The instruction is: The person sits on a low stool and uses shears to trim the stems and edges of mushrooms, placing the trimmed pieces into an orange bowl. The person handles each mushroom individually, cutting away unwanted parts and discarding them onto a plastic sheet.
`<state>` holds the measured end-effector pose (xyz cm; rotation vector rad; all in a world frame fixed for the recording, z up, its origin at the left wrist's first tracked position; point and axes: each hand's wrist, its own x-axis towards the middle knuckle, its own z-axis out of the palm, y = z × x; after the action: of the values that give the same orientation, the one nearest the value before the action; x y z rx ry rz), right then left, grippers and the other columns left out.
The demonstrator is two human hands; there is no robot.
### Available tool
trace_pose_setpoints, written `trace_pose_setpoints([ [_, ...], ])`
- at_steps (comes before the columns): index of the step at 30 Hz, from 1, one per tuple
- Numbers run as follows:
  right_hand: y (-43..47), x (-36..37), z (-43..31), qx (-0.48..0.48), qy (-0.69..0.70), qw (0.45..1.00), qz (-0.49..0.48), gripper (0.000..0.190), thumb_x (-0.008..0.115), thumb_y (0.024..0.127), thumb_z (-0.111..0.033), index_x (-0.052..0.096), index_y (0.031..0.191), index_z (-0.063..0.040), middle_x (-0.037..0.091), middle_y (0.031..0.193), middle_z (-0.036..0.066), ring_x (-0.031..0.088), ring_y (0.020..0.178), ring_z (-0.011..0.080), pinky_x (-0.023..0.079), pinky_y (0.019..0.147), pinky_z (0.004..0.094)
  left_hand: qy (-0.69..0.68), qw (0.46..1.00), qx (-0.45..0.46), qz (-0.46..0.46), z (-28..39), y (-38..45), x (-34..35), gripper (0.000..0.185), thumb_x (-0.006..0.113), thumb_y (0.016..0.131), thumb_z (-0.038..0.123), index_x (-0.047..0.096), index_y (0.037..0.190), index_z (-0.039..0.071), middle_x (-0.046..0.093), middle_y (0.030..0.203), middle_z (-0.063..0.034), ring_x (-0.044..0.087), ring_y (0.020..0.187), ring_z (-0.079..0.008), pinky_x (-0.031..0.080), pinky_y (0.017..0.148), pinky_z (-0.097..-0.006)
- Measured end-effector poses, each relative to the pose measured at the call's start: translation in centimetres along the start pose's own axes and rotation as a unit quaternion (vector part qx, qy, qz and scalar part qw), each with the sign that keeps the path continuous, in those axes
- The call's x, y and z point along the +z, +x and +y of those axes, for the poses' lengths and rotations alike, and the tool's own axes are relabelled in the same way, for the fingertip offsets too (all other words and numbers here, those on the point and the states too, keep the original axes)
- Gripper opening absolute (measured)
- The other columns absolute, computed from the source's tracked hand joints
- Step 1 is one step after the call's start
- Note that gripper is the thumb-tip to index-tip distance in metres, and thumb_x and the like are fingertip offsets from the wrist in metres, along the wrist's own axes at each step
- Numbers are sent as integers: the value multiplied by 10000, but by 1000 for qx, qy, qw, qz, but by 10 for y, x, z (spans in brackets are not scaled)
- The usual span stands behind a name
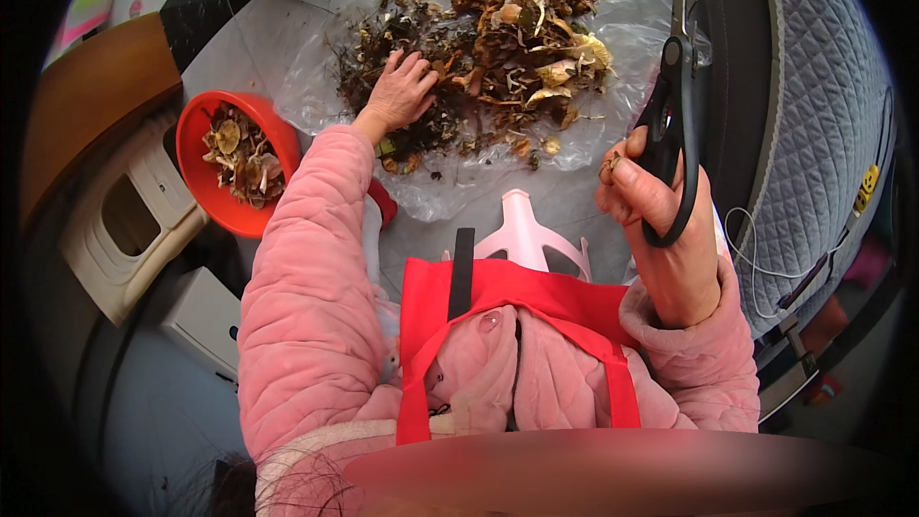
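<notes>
My left hand [406,92] lies on the dark, twiggy debris [388,32] at the left of the heap, fingers spread apart. I see nothing held in it. To its right is a loose pile of brown and pale dried mushrooms [531,36] on clear plastic sheeting [445,190]. My right hand [664,215] has black-handled scissors [673,79] looped over it, blades pointing away from me. Between that hand's thumb and fingers is a small brown piece [610,164], probably mushroom. On the left, an orange-red plastic bucket [189,151] contains more mushroom pieces [244,158].
A pale pink plastic frame [522,230] stands just before my red apron [502,280]. A plastic stool [136,230] and a white box [204,312] are at left. On the right is a quilted grey cover [818,86] with a white cable [754,258] across it.
</notes>
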<state>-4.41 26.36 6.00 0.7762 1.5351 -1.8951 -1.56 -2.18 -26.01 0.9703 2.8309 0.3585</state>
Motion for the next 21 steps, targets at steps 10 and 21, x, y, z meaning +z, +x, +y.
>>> trace_pose_setpoints([
  [10, 7, 12, 13, 20, -4, 999, -50, 196, 675, 805, -90, 547, 922, 0, 583, 812, 51, 524, 650, 90, 431, 592, 226, -85, 992, -86, 45, 52, 44, 12, 300, 650, 790, 312, 579, 975, 87, 538, 944, -84, 514, 890, -223, 373, 797, -367],
  [21, 7, 14, 27, 78, -12, 994, -79, 205, 691, 809, -102, 536, 911, -15, 599, 776, 58, 526, 629, 87, 412, 566, 214, -460, 818, -337, -78, 30, 65, 10, 208, 638, 864, 199, 608, 984, 31, 631, 869, -87, 618, 794, -169, 501, 685, -343],
])
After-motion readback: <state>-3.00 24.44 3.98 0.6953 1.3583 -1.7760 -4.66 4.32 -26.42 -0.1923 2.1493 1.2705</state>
